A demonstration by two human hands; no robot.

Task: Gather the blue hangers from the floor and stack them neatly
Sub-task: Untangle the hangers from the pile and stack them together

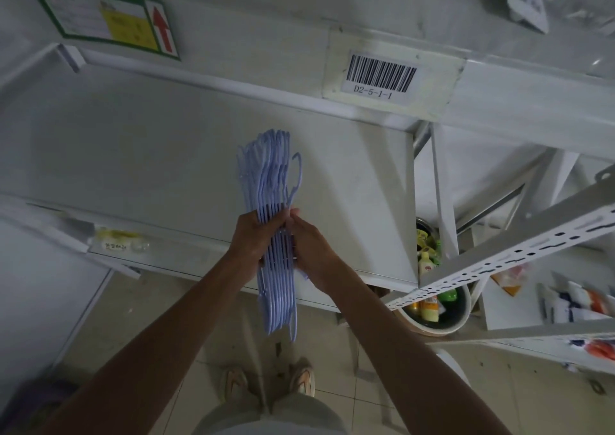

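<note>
A stack of several light-blue plastic hangers [271, 175] is held edge-on in front of me, hooks pointing away, above a white shelf. My left hand [248, 240] grips the stack from the left side at its middle. My right hand [311, 250] presses against the stack from the right, fingertips on the hanger edges. One hook at the right of the stack sticks out a little from the others. The lower ends of the hangers hang below my hands. No loose hangers show on the floor.
A white shelf board [149, 155] lies under the hangers, with a barcode label [381, 75] on the beam above. A perforated metal rack upright [519, 255] crosses at right. A round tub of bottles [436, 305] stands on the tiled floor [376, 361]. My shoes [301, 381] are below.
</note>
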